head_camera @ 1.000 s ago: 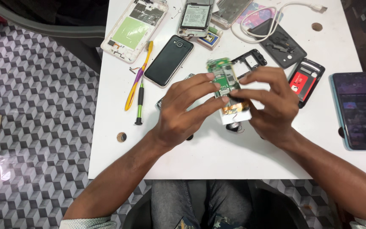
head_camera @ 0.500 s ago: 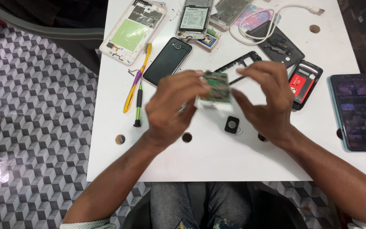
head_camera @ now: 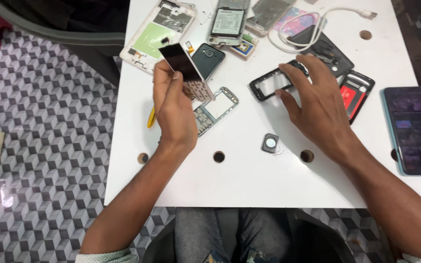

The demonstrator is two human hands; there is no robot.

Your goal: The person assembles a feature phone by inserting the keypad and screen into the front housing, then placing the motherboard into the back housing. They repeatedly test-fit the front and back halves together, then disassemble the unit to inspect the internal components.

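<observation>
Left hand (head_camera: 174,109) raised, pinching a dark screen panel (head_camera: 183,65) tilted up-left. Right hand (head_camera: 317,104) spread flat, empty, just beside the black phone frame (head_camera: 271,84), far nearer it than the left

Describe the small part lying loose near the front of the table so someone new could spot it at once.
On the white table, look along the row of round holes near the front edge. Between the middle hole and the right-hand hole, slightly farther back, lies a small dark square part. Unlike the phone pieces around it, it is tiny, with a pale shiny round centre.
</observation>
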